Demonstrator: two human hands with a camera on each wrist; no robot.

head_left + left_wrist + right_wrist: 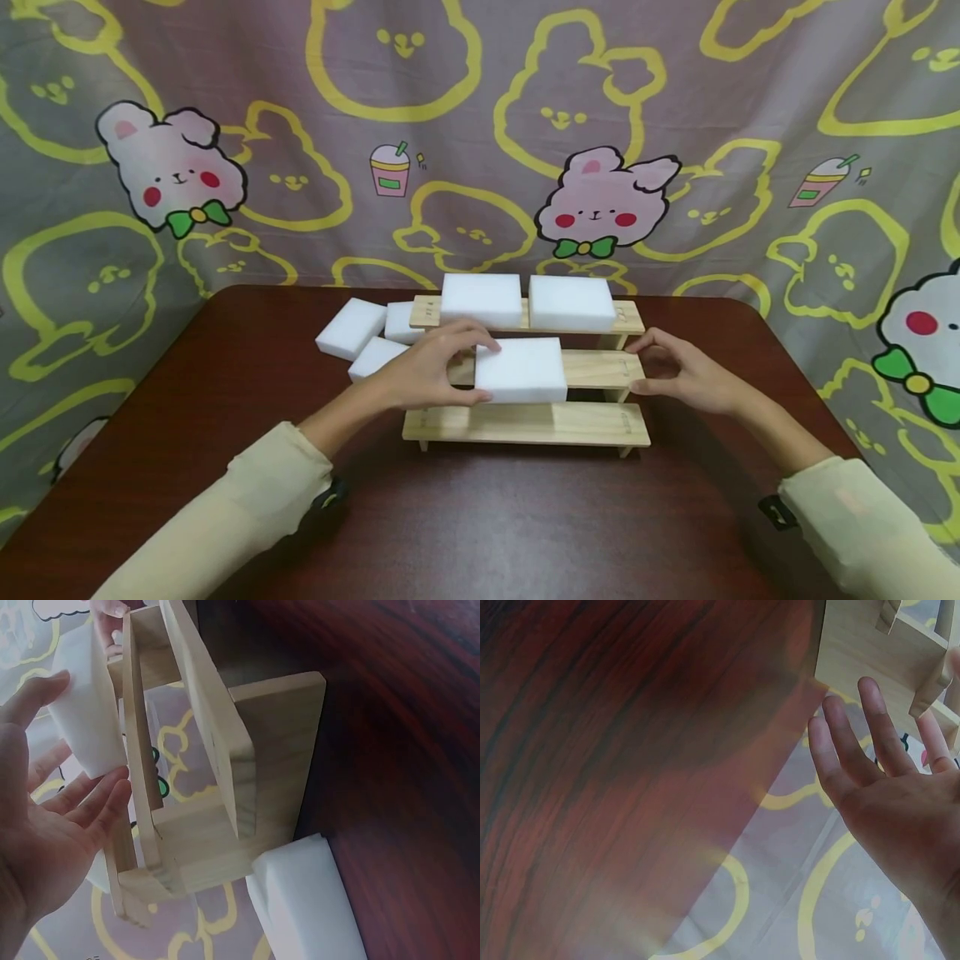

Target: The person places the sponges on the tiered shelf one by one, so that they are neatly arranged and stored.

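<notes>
In the head view my left hand [427, 367] pinches a white foam block [521, 371] by its left end, thumb at the near edge and fingers at the far edge. That block lies flat over the middle tier [596, 367] of a wooden three-step stand [487, 425]. The thumb and index finger of my right hand [697, 377] grip the right end of the same tier, its other fingers held out straight in the right wrist view. Two more foam blocks sit side by side on the top tier, a left one [480, 298] and a right one [572, 302].
Loose foam blocks [351, 328] lie on the dark red tabletop [510, 517] left of the stand, partly behind my left hand. The lowest tier bears no block. A patterned curtain [465, 233] hangs behind the table and along its sides.
</notes>
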